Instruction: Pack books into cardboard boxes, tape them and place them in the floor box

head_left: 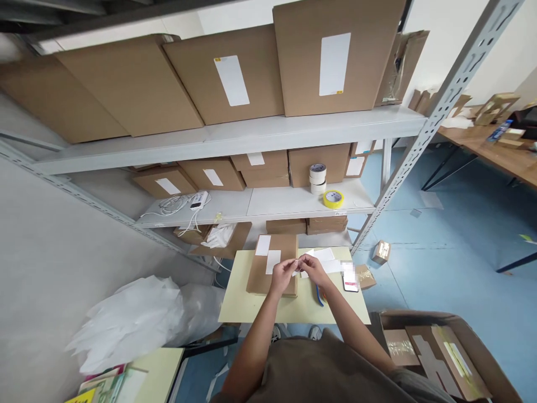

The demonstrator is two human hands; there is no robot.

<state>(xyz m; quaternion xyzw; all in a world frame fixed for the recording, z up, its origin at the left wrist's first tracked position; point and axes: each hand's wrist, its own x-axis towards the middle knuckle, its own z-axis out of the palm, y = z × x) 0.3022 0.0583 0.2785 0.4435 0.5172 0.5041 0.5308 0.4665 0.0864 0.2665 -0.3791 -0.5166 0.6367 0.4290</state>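
My left hand [282,276] and my right hand [314,270] meet fingertip to fingertip over the small table. Both are closed in a pinch around something small and pale, too small to make out. Beneath and beside my left hand lies a flat cardboard box [257,280] with two white labels [263,245] on its top. White paper sheets [329,265] lie beyond my right hand. A blue-handled tool [319,296], partly hidden by my right forearm, rests on the pale yellow table [235,305]. Right of it is a phone [349,281] with a lit screen.
A metal shelf rack [251,131] stands in front, loaded with cardboard boxes [339,61]. On its middle shelf are white tape rolls [318,178], yellow tape [333,199] and a power strip [199,200]. An open carton [444,319] sits at right, plastic bags [134,319] at left.
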